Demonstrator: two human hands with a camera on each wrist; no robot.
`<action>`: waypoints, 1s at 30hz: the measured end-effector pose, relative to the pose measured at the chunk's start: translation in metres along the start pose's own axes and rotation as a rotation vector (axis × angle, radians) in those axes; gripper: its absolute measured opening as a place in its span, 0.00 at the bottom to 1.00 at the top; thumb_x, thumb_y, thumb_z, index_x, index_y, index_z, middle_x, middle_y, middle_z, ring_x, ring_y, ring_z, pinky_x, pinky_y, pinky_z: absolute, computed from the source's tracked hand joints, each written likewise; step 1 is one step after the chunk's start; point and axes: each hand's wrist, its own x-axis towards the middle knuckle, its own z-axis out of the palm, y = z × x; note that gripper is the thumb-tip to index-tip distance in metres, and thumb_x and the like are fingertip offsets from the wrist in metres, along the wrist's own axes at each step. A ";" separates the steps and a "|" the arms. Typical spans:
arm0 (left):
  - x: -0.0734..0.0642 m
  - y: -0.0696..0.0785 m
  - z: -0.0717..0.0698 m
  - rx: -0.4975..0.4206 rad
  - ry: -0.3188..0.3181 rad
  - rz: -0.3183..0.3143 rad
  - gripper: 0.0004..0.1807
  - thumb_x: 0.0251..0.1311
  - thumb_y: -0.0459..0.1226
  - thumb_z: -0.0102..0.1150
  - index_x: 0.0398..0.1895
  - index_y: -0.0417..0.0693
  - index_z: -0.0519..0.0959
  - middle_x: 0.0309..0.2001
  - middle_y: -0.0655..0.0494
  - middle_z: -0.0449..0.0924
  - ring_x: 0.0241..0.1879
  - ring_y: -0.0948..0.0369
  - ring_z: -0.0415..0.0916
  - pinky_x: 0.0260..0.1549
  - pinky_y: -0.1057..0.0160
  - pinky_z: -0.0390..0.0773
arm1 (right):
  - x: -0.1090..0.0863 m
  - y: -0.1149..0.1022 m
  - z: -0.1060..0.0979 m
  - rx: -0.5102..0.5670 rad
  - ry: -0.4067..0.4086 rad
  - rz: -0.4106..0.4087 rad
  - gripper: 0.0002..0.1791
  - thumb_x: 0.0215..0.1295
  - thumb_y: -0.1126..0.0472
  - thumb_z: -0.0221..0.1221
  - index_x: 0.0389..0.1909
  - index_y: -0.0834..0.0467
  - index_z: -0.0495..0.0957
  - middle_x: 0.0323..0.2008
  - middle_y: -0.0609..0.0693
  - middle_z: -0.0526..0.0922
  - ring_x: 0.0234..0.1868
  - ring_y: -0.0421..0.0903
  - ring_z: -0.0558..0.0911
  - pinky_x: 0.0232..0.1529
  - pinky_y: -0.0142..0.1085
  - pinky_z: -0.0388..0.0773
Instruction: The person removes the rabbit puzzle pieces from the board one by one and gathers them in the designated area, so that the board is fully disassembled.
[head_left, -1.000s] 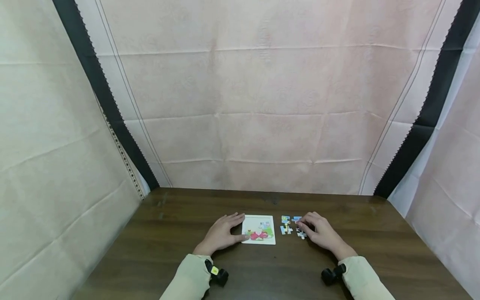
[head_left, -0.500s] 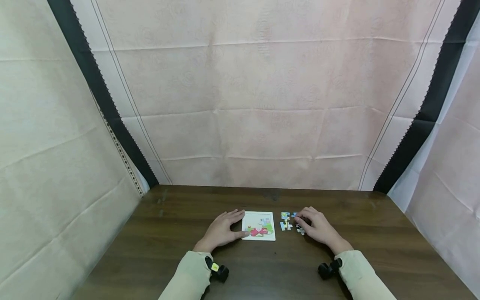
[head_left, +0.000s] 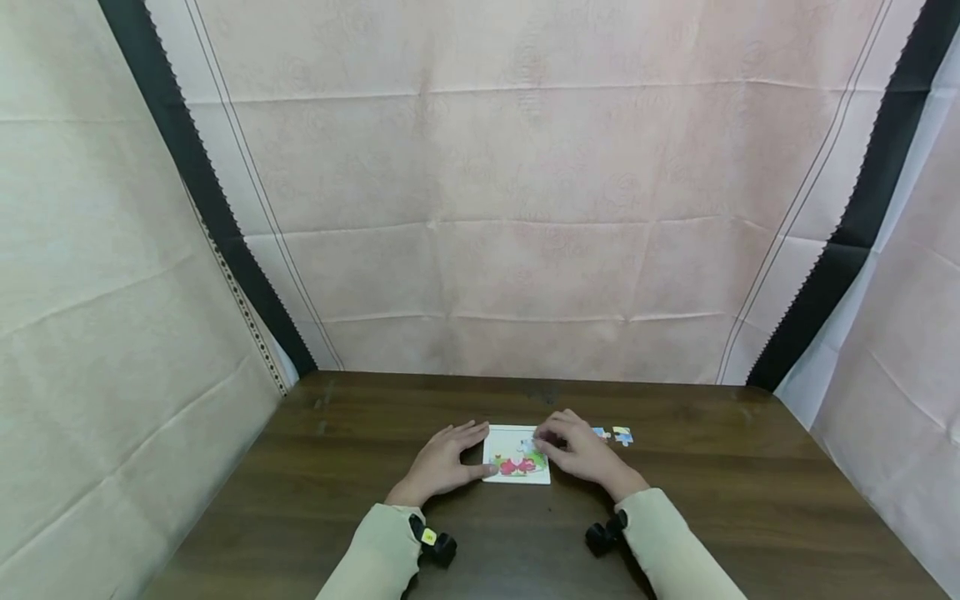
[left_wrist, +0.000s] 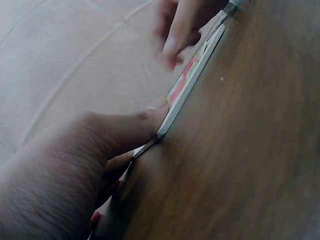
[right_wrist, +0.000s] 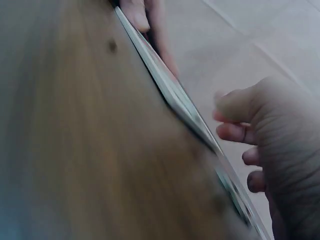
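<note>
A small white-framed jigsaw puzzle board (head_left: 517,479) with a partly filled cartoon picture lies flat on the table. My left hand (head_left: 444,467) steadies its left side, fingers fairly straight and thumb spread; the thumb (left_wrist: 145,122) rests on the frame in the left wrist view. Over the board's right part is my right hand (head_left: 581,450), its thumb and forefinger bent together as if pinching a puzzle piece, which the fingers mostly hide. The right wrist view shows those fingertips (right_wrist: 227,107) just above the board (right_wrist: 170,92), blurred.
Beyond the right hand lie loose puzzle pieces (head_left: 622,436); others may be hidden behind that hand. The brown wooden table (head_left: 375,408) meets pale fabric walls (head_left: 525,250) at its back and sides. Each wrist carries a black camera (head_left: 442,550).
My right hand has travelled left from the loose pieces to above the board's right part. Pieces farther right have come into view. The left hand stays on the board.
</note>
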 end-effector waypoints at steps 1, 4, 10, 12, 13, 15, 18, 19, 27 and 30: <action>0.001 0.000 0.000 -0.002 0.003 0.000 0.45 0.60 0.68 0.57 0.75 0.56 0.66 0.74 0.62 0.64 0.75 0.59 0.57 0.74 0.47 0.53 | 0.005 -0.003 0.003 -0.010 -0.030 0.011 0.09 0.72 0.52 0.61 0.46 0.49 0.84 0.43 0.38 0.80 0.41 0.39 0.72 0.41 0.39 0.75; 0.003 0.001 0.001 -0.016 0.007 0.005 0.45 0.60 0.68 0.56 0.75 0.55 0.67 0.73 0.61 0.65 0.75 0.57 0.57 0.73 0.46 0.53 | 0.015 -0.008 0.011 -0.043 -0.079 0.048 0.11 0.71 0.48 0.62 0.47 0.48 0.83 0.46 0.40 0.78 0.44 0.40 0.70 0.46 0.43 0.75; 0.001 0.001 0.000 -0.024 -0.002 -0.007 0.45 0.60 0.67 0.58 0.75 0.55 0.67 0.73 0.61 0.65 0.75 0.58 0.57 0.74 0.46 0.52 | 0.018 -0.009 0.018 -0.049 -0.108 0.122 0.10 0.68 0.45 0.64 0.41 0.45 0.81 0.43 0.37 0.77 0.42 0.39 0.69 0.46 0.41 0.74; 0.001 0.000 0.000 -0.021 0.001 -0.008 0.44 0.60 0.66 0.59 0.75 0.56 0.67 0.73 0.61 0.65 0.75 0.58 0.57 0.74 0.46 0.53 | 0.018 -0.010 0.019 -0.035 -0.110 0.126 0.09 0.68 0.45 0.64 0.41 0.45 0.81 0.43 0.37 0.77 0.42 0.39 0.69 0.46 0.40 0.74; 0.000 0.000 0.000 -0.020 0.005 -0.006 0.44 0.60 0.66 0.59 0.75 0.56 0.67 0.73 0.61 0.65 0.75 0.57 0.57 0.74 0.46 0.53 | 0.018 -0.010 0.020 -0.026 -0.105 0.122 0.09 0.68 0.46 0.64 0.41 0.45 0.80 0.43 0.37 0.77 0.42 0.39 0.69 0.45 0.41 0.74; 0.000 -0.001 0.000 -0.021 0.008 -0.003 0.44 0.60 0.66 0.59 0.75 0.55 0.67 0.73 0.61 0.65 0.75 0.57 0.57 0.74 0.46 0.52 | 0.018 -0.011 0.021 -0.013 -0.097 0.119 0.08 0.69 0.47 0.64 0.40 0.46 0.80 0.42 0.38 0.77 0.42 0.40 0.70 0.45 0.41 0.74; -0.001 -0.001 -0.001 -0.026 -0.001 -0.003 0.43 0.61 0.65 0.59 0.75 0.55 0.67 0.73 0.61 0.65 0.75 0.57 0.57 0.74 0.46 0.52 | 0.018 -0.012 0.022 0.011 -0.089 0.111 0.07 0.69 0.49 0.64 0.40 0.46 0.79 0.42 0.39 0.78 0.41 0.40 0.70 0.44 0.42 0.73; -0.002 -0.001 -0.001 -0.028 -0.005 -0.007 0.43 0.61 0.65 0.59 0.75 0.55 0.67 0.73 0.61 0.65 0.75 0.57 0.57 0.74 0.46 0.52 | 0.018 -0.012 0.022 0.016 -0.089 0.107 0.07 0.70 0.49 0.63 0.40 0.46 0.79 0.42 0.39 0.78 0.40 0.40 0.70 0.43 0.42 0.73; -0.001 -0.001 -0.001 -0.036 0.001 -0.006 0.43 0.61 0.65 0.59 0.75 0.55 0.67 0.73 0.62 0.65 0.75 0.58 0.57 0.74 0.45 0.52 | 0.016 -0.011 0.021 0.048 -0.063 0.091 0.05 0.70 0.52 0.64 0.42 0.45 0.79 0.38 0.36 0.78 0.36 0.40 0.70 0.34 0.35 0.72; -0.001 -0.001 -0.001 -0.037 0.001 -0.005 0.43 0.61 0.65 0.59 0.75 0.55 0.67 0.73 0.62 0.65 0.75 0.57 0.57 0.73 0.45 0.52 | 0.014 -0.009 0.021 0.064 -0.059 0.101 0.05 0.70 0.54 0.64 0.44 0.45 0.80 0.40 0.36 0.78 0.38 0.39 0.71 0.37 0.36 0.74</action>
